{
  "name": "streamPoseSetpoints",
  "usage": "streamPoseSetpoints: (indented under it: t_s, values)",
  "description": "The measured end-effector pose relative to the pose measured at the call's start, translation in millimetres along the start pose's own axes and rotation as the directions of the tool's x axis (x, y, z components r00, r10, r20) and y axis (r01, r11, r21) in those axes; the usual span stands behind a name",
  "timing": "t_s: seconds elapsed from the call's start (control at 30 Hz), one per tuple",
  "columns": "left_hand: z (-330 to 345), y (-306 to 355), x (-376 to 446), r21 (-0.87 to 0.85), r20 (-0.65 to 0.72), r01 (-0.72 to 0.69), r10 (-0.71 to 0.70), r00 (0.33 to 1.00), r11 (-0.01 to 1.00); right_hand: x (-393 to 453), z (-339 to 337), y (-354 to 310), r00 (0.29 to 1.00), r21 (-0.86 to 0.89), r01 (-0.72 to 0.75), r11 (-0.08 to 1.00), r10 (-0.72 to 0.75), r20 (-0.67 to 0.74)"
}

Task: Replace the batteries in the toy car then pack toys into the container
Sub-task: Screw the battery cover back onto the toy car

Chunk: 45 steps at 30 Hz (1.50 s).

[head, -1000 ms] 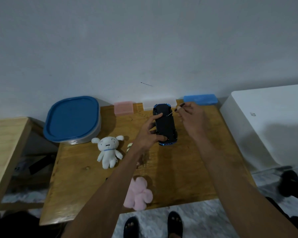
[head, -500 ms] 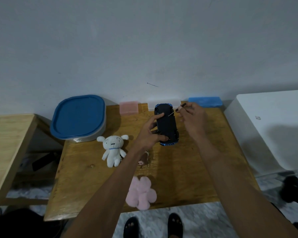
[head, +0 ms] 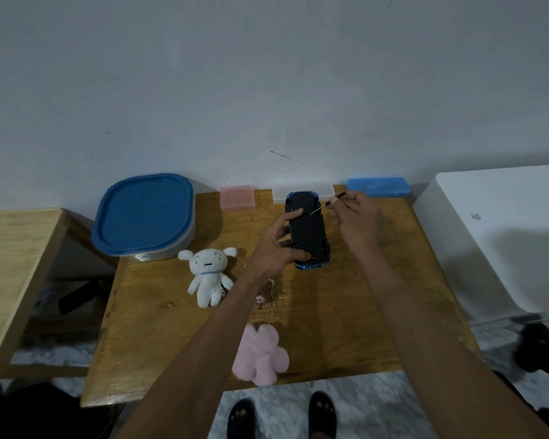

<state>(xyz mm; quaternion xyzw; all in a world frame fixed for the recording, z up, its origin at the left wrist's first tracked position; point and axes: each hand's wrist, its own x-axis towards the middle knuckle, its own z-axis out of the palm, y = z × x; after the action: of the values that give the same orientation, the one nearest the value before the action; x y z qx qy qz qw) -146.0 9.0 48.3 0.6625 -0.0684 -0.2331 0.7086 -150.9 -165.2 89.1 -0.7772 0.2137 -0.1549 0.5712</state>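
Head view, upper centre: your left hand [head: 278, 245] grips the toy car [head: 307, 231], upturned above the table [head: 346, 312], while your right hand [head: 357, 221] pinches a small screwdriver [head: 328, 202] angled at its underside. Judged step: undoing the battery cover; next, seat the tip squarely and turn.

Little has changed. The right hand [head: 357, 221] has drawn the screwdriver [head: 328, 202] a touch back, its tip now just over the upturned car [head: 308, 231] near the left hand's [head: 278, 247] forefinger. The view has swung slightly left, so the bench [head: 346, 312] and toys sit further right in the picture than a second ago.
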Motion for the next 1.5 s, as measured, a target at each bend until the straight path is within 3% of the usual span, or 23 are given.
streamPoseSetpoints:
  t_s: [0.2, 0.43, 0.87, 1.1, 1.23, 1.5]
  values:
    - [-2, -4, 1, 0.006, 0.000, 0.005, -0.005, 1.000, 1.000, 0, 4, 4, 1.000, -0.052, 0.029, 0.998, -0.028, 0.012]
    - [-4, -6, 1, 0.026, 0.002, 0.007, -0.007, 1.000, 1.000, 1, 8, 6, 0.973, -0.225, 0.233, 0.946, -0.226, 0.053]
    - [0, -6, 1, -0.022, -0.008, 0.064, -0.064, 0.998, 0.998, 2, 4, 4, 0.901, -0.377, 0.433, 0.818, -0.408, 0.149]
    - [2, -4, -2, -0.035, -0.007, 0.065, -0.065, 0.998, 0.997, 2, 5, 4, 0.905, -0.259, 0.425, 0.867, -0.402, 0.138]
    - [3, -6, -4, 0.004, 0.007, 0.062, -0.062, 0.998, 0.998, 3, 5, 5, 0.911, -0.303, 0.409, 0.861, -0.406, 0.075]
    - [7, -8, -4, -0.008, -0.005, 0.077, -0.077, 0.997, 0.997, 0, 1, 10, 0.878, -0.349, 0.472, 0.809, -0.467, 0.105]
